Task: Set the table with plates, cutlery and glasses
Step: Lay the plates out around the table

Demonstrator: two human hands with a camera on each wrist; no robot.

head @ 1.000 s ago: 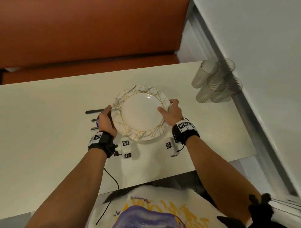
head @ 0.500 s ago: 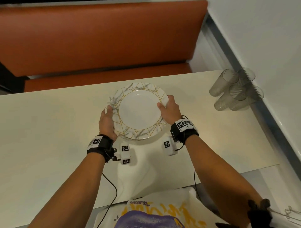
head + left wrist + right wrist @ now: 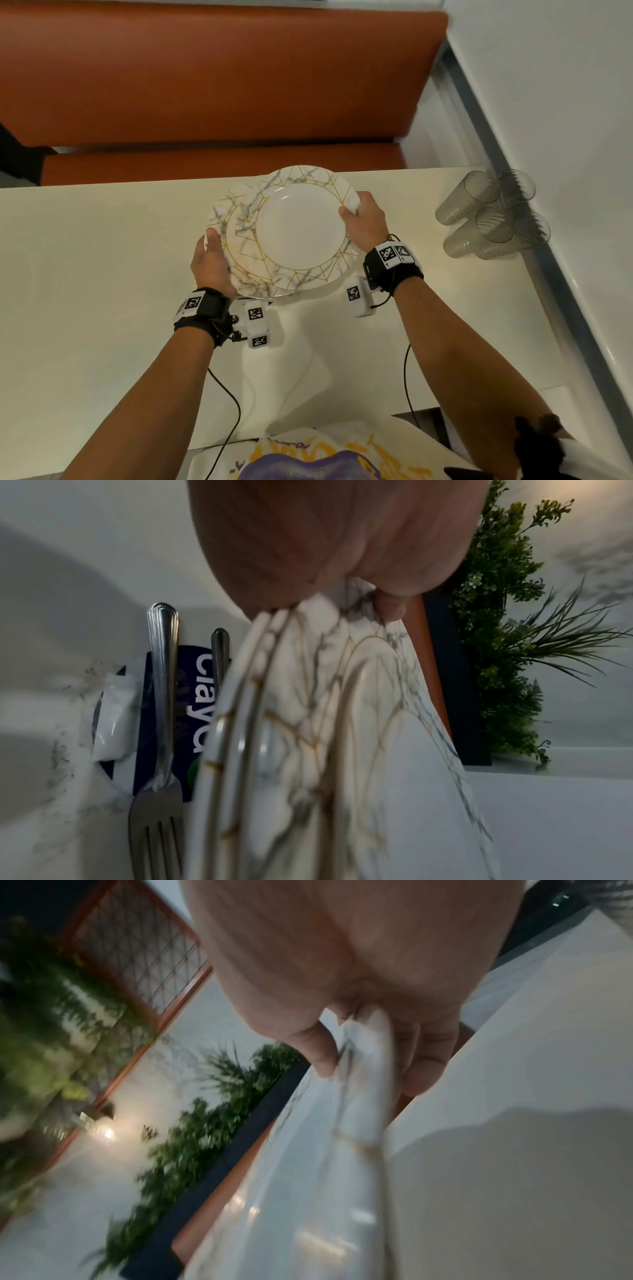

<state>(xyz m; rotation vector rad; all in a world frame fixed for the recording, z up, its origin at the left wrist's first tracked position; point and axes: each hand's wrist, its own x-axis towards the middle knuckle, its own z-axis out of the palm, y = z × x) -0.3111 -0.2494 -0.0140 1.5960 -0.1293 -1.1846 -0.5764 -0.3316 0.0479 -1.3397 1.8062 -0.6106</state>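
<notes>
A stack of white marbled plates with gold lines hangs over the cream table. My left hand grips the left rim of the lower plates, whose stacked edges show in the left wrist view. My right hand pinches the right rim of the top plate, thumb above and fingers beneath. That top plate sits offset to the right of the others. Under the stack on the table lie a fork and a second utensil handle.
Several clear ribbed glasses cluster at the table's right end by the white wall. An orange bench runs behind the far edge. The cutlery rests on a dark blue packet. Green plants stand beyond.
Both hands have carried the plates toward the far edge of the table. The top plate has slid right, off-centre from the stack. The cutlery to the plates' left is now hidden in the head view.
</notes>
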